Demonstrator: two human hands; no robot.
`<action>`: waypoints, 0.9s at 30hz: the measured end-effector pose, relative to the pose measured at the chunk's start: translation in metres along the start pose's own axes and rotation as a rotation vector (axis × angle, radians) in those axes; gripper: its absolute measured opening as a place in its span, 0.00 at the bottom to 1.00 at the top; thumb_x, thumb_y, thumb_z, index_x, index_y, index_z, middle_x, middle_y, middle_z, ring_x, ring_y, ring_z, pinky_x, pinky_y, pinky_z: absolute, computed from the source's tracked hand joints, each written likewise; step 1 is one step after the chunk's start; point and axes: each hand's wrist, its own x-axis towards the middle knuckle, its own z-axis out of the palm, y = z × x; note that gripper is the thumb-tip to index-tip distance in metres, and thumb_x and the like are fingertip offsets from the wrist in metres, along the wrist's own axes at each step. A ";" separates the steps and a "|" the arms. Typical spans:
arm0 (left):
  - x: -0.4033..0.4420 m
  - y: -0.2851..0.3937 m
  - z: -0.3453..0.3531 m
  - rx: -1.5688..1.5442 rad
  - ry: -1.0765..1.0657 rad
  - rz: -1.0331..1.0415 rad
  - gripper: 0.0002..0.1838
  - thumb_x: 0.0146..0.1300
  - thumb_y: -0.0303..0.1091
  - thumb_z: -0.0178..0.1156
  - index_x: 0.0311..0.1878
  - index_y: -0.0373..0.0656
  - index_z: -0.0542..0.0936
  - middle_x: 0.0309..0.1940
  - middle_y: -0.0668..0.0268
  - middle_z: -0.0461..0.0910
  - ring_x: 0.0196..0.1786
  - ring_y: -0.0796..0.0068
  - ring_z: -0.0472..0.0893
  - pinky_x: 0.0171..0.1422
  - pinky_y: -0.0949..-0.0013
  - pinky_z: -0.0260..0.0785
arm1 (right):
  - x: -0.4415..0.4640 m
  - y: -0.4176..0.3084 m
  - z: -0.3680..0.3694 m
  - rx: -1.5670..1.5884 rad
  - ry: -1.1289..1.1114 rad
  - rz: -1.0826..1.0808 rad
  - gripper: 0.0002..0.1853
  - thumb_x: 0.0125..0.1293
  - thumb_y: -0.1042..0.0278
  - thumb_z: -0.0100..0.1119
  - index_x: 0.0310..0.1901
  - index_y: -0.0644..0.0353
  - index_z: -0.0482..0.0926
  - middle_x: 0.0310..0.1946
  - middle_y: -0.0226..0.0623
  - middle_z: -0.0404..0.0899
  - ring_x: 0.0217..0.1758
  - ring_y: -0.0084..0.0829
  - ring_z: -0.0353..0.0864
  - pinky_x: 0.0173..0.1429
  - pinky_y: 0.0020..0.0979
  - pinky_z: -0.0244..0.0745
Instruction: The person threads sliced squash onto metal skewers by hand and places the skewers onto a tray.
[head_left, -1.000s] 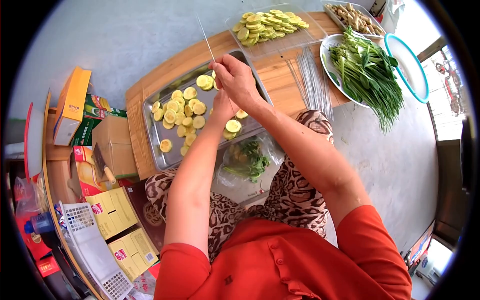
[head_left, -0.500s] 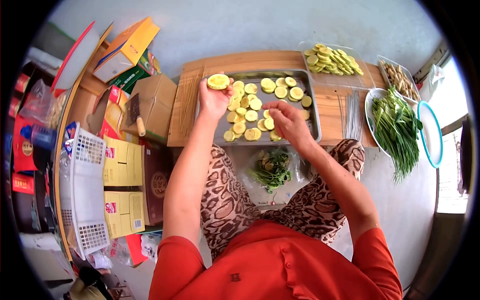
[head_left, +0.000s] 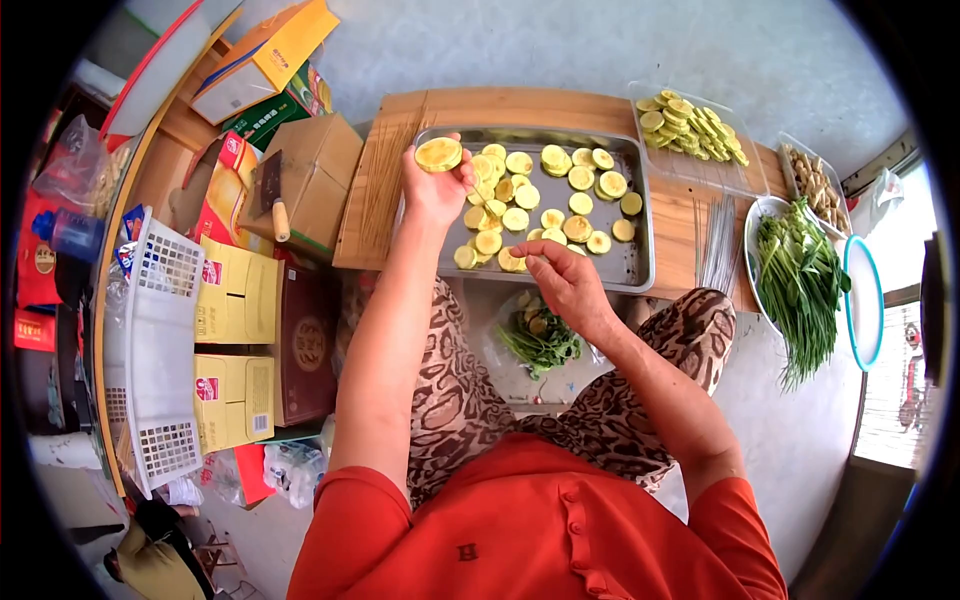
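My left hand point(head_left: 432, 192) is closed around a few round zucchini slices point(head_left: 438, 154), held together above the left back corner of a metal tray point(head_left: 640, 200). The top slice faces up with its yellow flesh showing. My right hand point(head_left: 565, 283) is over the tray's front edge, thumb and forefinger brought together beside a zucchini slice point(head_left: 511, 260) lying there. Whether those fingers grip that slice or something thin cannot be made out. Many more zucchini slices point(head_left: 580, 203) lie scattered and overlapping in the tray.
A clear container point(head_left: 690, 127) of sliced zucchini stands on the wooden table point(head_left: 672, 225), near metal skewers point(head_left: 716, 240). Bamboo skewers point(head_left: 385, 175) lie left. Leafy greens point(head_left: 797, 280) fill a bowl at right. Left are a cleaver point(head_left: 274, 195), cartons point(head_left: 312, 165) and a white basket point(head_left: 160, 340).
My right hand has moved from above the middle of the tray toward its front edge, close to the slices there. My left hand still holds its slices. The view has shifted slightly.
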 end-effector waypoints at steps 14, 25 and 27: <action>-0.003 -0.003 0.008 0.052 -0.072 -0.053 0.30 0.67 0.54 0.29 0.45 0.39 0.74 0.27 0.59 0.73 0.27 0.66 0.70 0.32 0.65 0.63 | 0.000 -0.004 -0.002 -0.014 0.018 -0.002 0.10 0.69 0.69 0.48 0.47 0.61 0.76 0.20 0.20 0.63 0.24 0.13 0.58 0.27 0.20 0.57; -0.007 0.000 0.004 0.042 -0.090 -0.068 0.30 0.66 0.55 0.30 0.45 0.39 0.75 0.26 0.59 0.72 0.27 0.66 0.70 0.32 0.65 0.62 | 0.000 0.000 0.000 -0.004 0.017 -0.002 0.09 0.69 0.70 0.48 0.47 0.60 0.77 0.20 0.18 0.62 0.23 0.12 0.56 0.26 0.18 0.55; -0.007 0.000 0.004 0.045 -0.094 -0.065 0.30 0.66 0.55 0.30 0.45 0.39 0.75 0.26 0.59 0.72 0.27 0.66 0.70 0.32 0.65 0.62 | -0.001 -0.001 0.000 -0.001 -0.002 -0.003 0.09 0.69 0.70 0.48 0.47 0.60 0.77 0.20 0.18 0.62 0.23 0.12 0.56 0.26 0.18 0.55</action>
